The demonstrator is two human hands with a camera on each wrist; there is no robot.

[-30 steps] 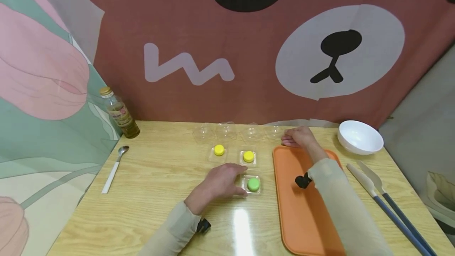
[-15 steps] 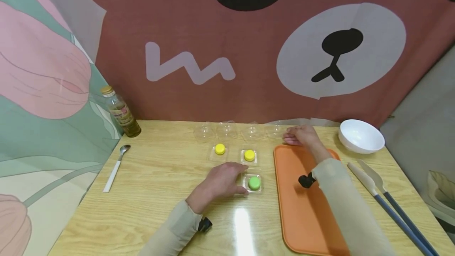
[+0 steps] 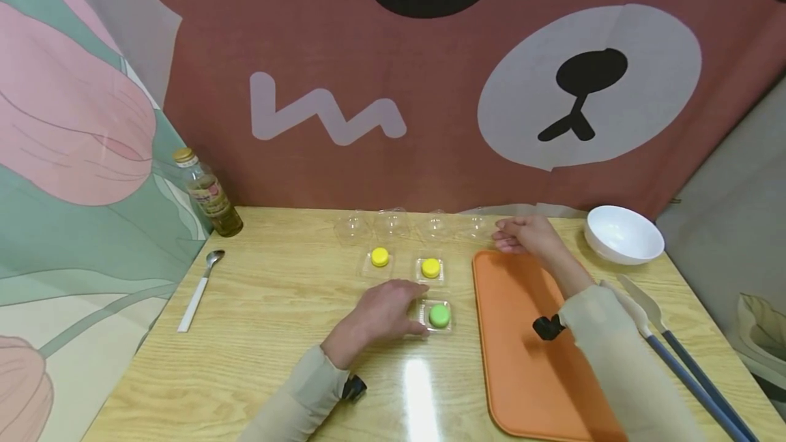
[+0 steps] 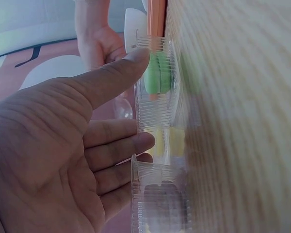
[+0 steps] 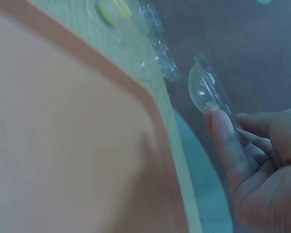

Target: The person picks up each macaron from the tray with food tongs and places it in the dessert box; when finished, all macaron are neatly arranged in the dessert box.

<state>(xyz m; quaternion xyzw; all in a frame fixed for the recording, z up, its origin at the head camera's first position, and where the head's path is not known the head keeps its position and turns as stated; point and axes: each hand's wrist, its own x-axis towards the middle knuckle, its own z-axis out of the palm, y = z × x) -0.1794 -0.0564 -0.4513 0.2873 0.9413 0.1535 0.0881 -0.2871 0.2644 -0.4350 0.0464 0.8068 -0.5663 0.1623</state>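
My left hand [image 3: 383, 309] rests on the table, its thumb and forefinger at opposite edges of a clear square base [image 3: 451, 327] holding a green macaron [image 3: 439, 316]. In the left wrist view the thumb lies across the rim, and a purplish round thing [image 4: 162, 204] in another clear base is below the fingers. My right hand [image 3: 529, 236], at the tray's far end, pinches a clear domed lid [image 5: 200, 90] by its flat edge. Beyond the left hand, two yellow macarons [image 3: 380, 257] [image 3: 431, 268] sit on clear bases.
Other clear lids [image 3: 352, 226] [image 3: 392, 224] [image 3: 436, 225] line the table's far edge. An orange tray [image 3: 510, 367] lies under my right arm. Two blue-handled utensils [image 3: 688, 367] and a white bowl [image 3: 623, 236] are at the right; a bottle [image 3: 213, 203] and spoon [image 3: 199, 292] are at the left.
My right wrist and forearm have swung to the right, while its fingertips stay near the lid. My left hand and the macarons hold their places.
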